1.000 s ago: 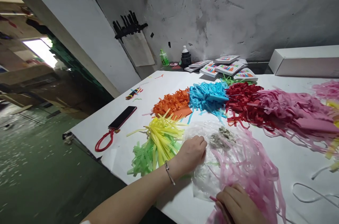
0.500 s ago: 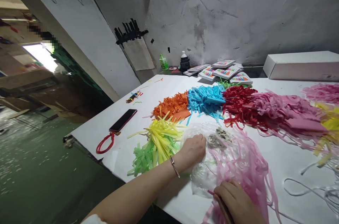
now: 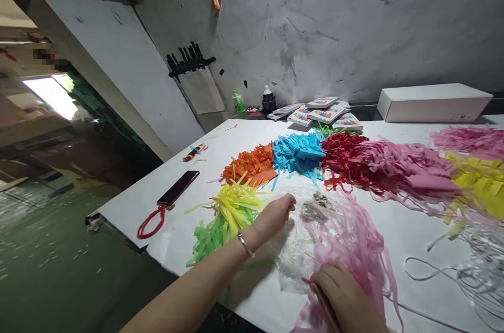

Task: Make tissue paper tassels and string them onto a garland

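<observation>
My left hand (image 3: pixel 274 216), with a bracelet on its wrist, hovers over the left edge of a clear plastic bag (image 3: pixel 289 264). Its fingers are pinched together; whatever may be between them is too small to make out. A clump of small greyish pieces (image 3: pixel 315 208) lies in or on the bag. Pink paper streamers (image 3: pixel 354 233) spread over the bag's right side. At the near edge, my right hand (image 3: pixel 346 299) is closed around a pink tassel, its twisted pink tip (image 3: pixel 306 281) poking out past the fingers. Yellow streamers (image 3: pixel 236 204) and green streamers (image 3: pixel 208 241) lie beneath and beside my left forearm.
Fringed bundles in orange (image 3: pixel 250 162), blue (image 3: pixel 299 152), red (image 3: pixel 342 157), pink (image 3: pixel 409 167) and yellow (image 3: pixel 478 180) line the table. A phone (image 3: pixel 178 187) lies left. White cord (image 3: pixel 472 270) coils right. Printed packs (image 3: pixel 323 110) and a white box (image 3: pixel 433 103) stand behind.
My left hand has lifted a little and moved left, away from the greyish pieces, fingers still pinched. My right hand keeps its hold on the pink tassel. The view has shifted slightly.
</observation>
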`<state>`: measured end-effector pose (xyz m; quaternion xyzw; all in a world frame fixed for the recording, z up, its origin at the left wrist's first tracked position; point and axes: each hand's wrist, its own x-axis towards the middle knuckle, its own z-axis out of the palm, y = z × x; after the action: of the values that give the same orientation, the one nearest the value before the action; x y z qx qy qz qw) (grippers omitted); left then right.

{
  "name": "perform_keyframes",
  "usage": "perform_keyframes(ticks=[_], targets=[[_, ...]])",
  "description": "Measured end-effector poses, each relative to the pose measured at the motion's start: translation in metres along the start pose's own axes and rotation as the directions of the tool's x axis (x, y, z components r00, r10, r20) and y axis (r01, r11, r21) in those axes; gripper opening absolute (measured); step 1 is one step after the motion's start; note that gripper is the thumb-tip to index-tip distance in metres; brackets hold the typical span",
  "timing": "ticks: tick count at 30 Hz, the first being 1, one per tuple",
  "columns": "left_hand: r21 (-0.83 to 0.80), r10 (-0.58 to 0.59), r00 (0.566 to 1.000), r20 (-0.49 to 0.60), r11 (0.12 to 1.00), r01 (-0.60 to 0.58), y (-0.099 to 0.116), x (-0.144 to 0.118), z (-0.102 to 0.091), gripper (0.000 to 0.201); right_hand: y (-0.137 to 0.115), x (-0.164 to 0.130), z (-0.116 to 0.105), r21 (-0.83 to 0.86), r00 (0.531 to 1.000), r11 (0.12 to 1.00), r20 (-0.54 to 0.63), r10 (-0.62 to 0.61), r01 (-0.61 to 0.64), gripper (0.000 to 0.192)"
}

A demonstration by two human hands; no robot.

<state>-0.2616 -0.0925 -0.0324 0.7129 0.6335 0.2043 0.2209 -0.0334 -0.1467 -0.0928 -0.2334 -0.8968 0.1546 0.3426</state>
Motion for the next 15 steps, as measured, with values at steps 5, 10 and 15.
perform_keyframes(ticks=[5, 10, 15], targets=[[-0.398, 0.002, 1.000, 0.007, 0.917, 0.001, 0.028, -0.041, 0.002, 0.021, -0.004, 0.007, -0.017, 0.145, 0.980, 0.989, -0.194, 0.048, -0.020, 0.016], [-0.869, -0.041, 0.999, 0.032, 0.493, 0.048, 0.052, -0.069, 0.030, 0.039, -0.001, 0.012, -0.032, 0.197, 0.953, 0.977, -0.273, 0.130, -0.077, 0.015], [-0.942, -0.115, 0.993, 0.020, 0.332, 0.057, 0.056, -0.070, 0.049, 0.028, -0.001, 0.012, -0.031, 0.194, 0.969, 0.976, -0.202, 0.139, -0.099, 0.016]])
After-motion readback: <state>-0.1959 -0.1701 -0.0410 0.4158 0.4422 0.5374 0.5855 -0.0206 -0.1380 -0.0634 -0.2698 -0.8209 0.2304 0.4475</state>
